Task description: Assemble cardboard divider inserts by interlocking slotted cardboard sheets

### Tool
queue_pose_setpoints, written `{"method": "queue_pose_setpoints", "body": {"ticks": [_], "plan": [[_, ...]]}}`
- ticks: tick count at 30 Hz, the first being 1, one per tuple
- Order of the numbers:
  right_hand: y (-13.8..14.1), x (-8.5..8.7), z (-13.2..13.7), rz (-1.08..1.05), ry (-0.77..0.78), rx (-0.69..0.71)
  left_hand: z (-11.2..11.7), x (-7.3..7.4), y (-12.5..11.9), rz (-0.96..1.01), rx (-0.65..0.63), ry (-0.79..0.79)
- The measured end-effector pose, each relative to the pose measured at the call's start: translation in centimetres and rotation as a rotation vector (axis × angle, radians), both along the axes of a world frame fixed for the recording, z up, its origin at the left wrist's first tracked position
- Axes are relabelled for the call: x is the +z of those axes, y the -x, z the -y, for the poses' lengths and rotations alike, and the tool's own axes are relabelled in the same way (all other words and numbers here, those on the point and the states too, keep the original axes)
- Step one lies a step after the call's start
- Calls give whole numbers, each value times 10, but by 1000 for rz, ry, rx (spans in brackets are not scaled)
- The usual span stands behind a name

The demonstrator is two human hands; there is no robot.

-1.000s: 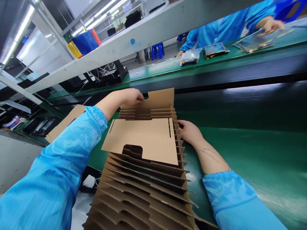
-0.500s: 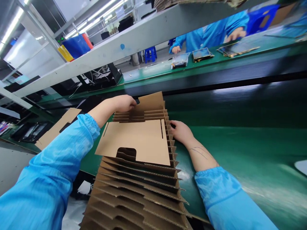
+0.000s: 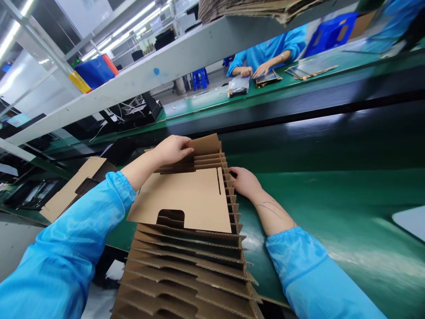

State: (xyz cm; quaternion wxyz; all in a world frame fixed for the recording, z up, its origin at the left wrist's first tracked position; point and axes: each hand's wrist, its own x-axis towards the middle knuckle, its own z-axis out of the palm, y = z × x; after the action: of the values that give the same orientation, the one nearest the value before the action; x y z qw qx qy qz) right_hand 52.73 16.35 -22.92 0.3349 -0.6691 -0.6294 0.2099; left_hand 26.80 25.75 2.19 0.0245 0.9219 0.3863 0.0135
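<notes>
A long row of slotted brown cardboard dividers (image 3: pixel 186 266) runs away from me over the green bench, its panels standing on edge. Across it lies a flat cardboard sheet (image 3: pixel 199 195) with a notch in its near edge. My left hand (image 3: pixel 174 148) is at the far end, thumb and fingers closed on the edge of a raised cardboard panel (image 3: pixel 205 144). Against the right side of the row, my right hand (image 3: pixel 246 181) is curled, with its fingertips at the ends of the panels and partly hidden there.
Another folded cardboard piece (image 3: pixel 75 188) lies on the left. A pale shelf beam (image 3: pixel 133 84) crosses above the bench, carrying stacked cardboard (image 3: pixel 252 9). On the far bench, a co-worker in blue sleeves handles flat panels (image 3: pixel 267 77). A white object (image 3: pixel 411 221) lies at right.
The view has shifted slightly, moving the benches and far items left. My left hand still grips the far panel, its thumb now more visible. The co-worker's hands have come together over the panels.
</notes>
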Motion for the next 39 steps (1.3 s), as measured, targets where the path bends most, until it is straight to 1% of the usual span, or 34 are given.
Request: {"method": "queue_pose_setpoints", "body": {"ticks": [2, 4, 6, 8, 12, 14, 17, 19, 20, 22, 24, 26, 27, 28, 29, 30, 32, 34, 36, 37, 38, 39], "plan": [[0, 1, 0, 4, 3, 2, 3, 3, 0, -46, -17, -18], [0, 2, 1, 12, 7, 4, 4, 5, -4, -108, -35, -2], [1, 3, 1, 23, 10, 5, 3, 5, -11, -197, -53, 32], [1, 3, 2, 33, 13, 5, 0, 3, -19, -250, -40, 55], [1, 3, 2, 36, 16, 6, -3, -8, -27, -184, -11, 158], [1, 3, 2, 35, 13, 6, -4, -16, -25, -150, -12, 243], [1, 2, 1, 36, 8, 7, -5, -28, -17, -133, 54, 318], [1, 2, 1, 40, 6, 9, -6, -31, -15, -139, 102, 346], [1, 2, 1, 43, 5, 10, -6, -31, -15, -142, 105, 354], [0, 2, 1, 50, 3, 11, -1, -25, -14, -127, 72, 325], [1, 2, 2, 56, -1, 10, 15, -13, -9, -67, -21, 232], [1, 2, 2, 60, -6, 7, 42, 1, 1, -17, -146, 171], [2, 1, 1, 60, -9, 4, 59, 7, 9, -29, -207, 187], [2, 1, 1, 60, -13, 2, 77, 12, 19, -77, -236, 224], [3, 1, 1, 58, -16, -3, 94, 15, 29, -154, -236, 249], [3, 1, 1, 57, -20, -8, 109, 16, 40, -236, -211, 264], [4, 1, 0, 56, -25, -21, 129, 13, 58, -364, -134, 269], [4, 2, 1, 59, -27, -29, 135, 9, 68, -419, -86, 256], [4, 4, 1, 63, -24, -28, 132, 12, 70, -409, -90, 253], [4, 5, 2, 65, -22, -25, 129, 18, 69, -393, -101, 261], [4, 5, 2, 67, -21, -23, 125, 27, 66, -379, -108, 273], [4, 6, 2, 69, -21, -21, 121, 39, 63, -372, -107, 284]]}}
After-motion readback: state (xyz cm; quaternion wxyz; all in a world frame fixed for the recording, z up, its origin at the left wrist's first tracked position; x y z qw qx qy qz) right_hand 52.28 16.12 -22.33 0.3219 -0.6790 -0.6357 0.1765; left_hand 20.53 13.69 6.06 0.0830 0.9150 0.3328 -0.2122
